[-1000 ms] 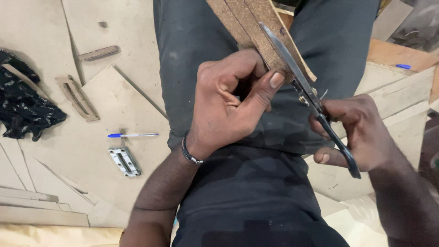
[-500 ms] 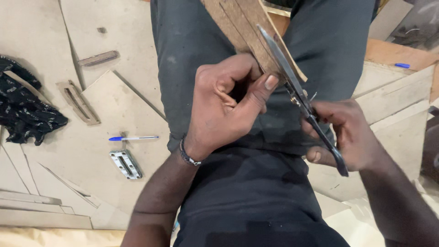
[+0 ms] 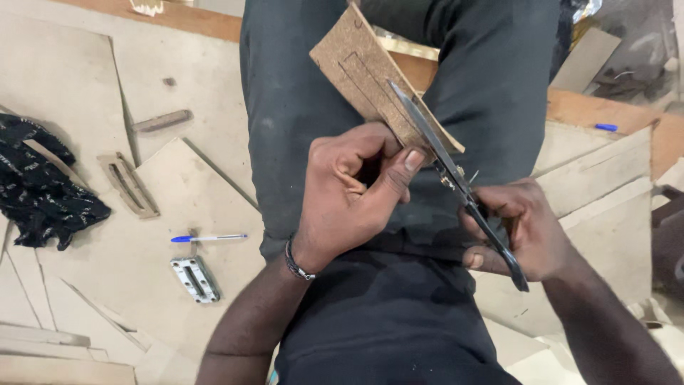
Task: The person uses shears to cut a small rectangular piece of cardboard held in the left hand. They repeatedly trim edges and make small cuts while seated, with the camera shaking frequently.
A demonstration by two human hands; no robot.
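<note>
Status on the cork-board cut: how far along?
Done: outline drawn on the brown board piece. In hand: left hand pinches its near edge while the right hand works the scissors, blades entering the lower edge. Left: nearly the whole outline is uncut.

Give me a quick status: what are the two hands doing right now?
Left hand pinching brown board piece over the lap. Right hand gripping scissors, blades on the board's edge. Nothing blocking the cut.
</note>
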